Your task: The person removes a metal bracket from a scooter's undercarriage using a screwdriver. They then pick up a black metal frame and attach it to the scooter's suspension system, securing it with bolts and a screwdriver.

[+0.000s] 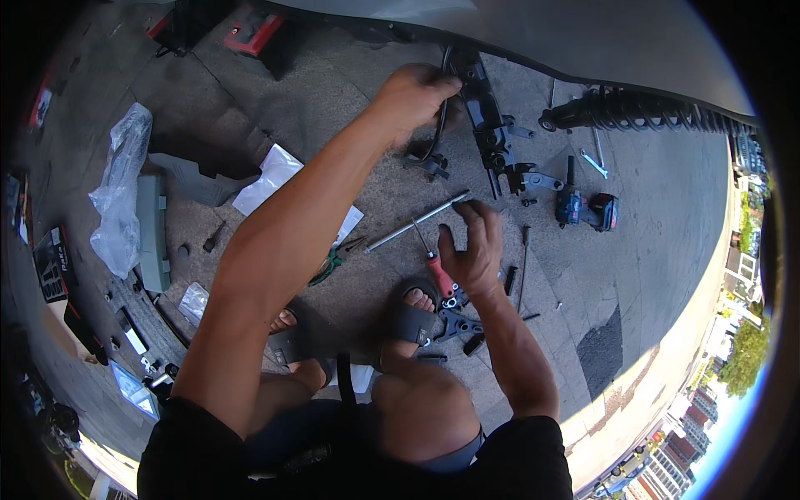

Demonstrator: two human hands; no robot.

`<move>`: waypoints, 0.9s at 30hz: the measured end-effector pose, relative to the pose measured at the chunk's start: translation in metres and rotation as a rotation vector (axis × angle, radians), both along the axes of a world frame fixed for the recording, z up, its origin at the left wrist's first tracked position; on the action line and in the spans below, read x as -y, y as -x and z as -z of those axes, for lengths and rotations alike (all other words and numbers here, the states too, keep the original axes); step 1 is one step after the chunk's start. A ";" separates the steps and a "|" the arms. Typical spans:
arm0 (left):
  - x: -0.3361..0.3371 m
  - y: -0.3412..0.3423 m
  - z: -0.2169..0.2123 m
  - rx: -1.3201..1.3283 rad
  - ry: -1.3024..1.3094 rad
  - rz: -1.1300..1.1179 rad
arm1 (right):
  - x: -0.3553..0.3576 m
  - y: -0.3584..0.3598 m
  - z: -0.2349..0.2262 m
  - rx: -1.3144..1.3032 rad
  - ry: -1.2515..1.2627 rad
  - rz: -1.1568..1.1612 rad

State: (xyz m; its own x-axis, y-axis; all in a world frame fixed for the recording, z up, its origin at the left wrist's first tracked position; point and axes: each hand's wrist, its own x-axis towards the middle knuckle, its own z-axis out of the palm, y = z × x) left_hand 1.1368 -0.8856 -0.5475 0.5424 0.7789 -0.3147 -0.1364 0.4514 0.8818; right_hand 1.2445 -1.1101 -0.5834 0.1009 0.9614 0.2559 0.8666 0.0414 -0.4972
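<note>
My left hand [414,102] reaches far forward, its fingers closed around a curved black cable [439,132] beside a black metal linkage part [482,104]. Part of its grip is hidden behind the hand. My right hand [477,252] hovers over the ground with thumb and fingers apart and curved, holding nothing that I can see. Its fingertips are close to one end of a long silver rod [417,222]. Just left of that hand lies a screwdriver with a red handle [439,275], its shaft pointing toward the rod.
A blue-and-black cordless power tool [583,208], a wrench [593,164] and a coil-spring shock absorber [642,112] lie to the right. Grey body panel [575,33] overhangs the far side. Bubble wrap [121,192], a grey-green case [152,233] and green-handled pliers [327,267] are leftward.
</note>
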 end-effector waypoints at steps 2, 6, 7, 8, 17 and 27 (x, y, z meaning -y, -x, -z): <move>-0.003 -0.001 -0.005 -0.049 -0.007 0.044 | -0.060 -0.014 -0.036 0.168 -0.277 0.091; -0.011 -0.004 -0.018 -0.173 -0.018 0.163 | -0.144 -0.013 -0.062 0.254 0.043 0.294; -0.013 -0.003 -0.020 -0.216 -0.013 0.209 | -0.153 -0.012 -0.063 0.188 0.150 0.295; -0.015 -0.003 -0.021 -0.236 -0.025 0.242 | -0.160 -0.012 -0.062 0.114 0.279 0.302; -0.013 -0.005 -0.002 -0.409 -0.232 0.236 | -0.166 -0.013 -0.055 0.142 0.377 0.394; -0.016 -0.005 -0.002 -0.455 -0.318 0.278 | -0.167 -0.012 -0.054 0.172 0.379 0.420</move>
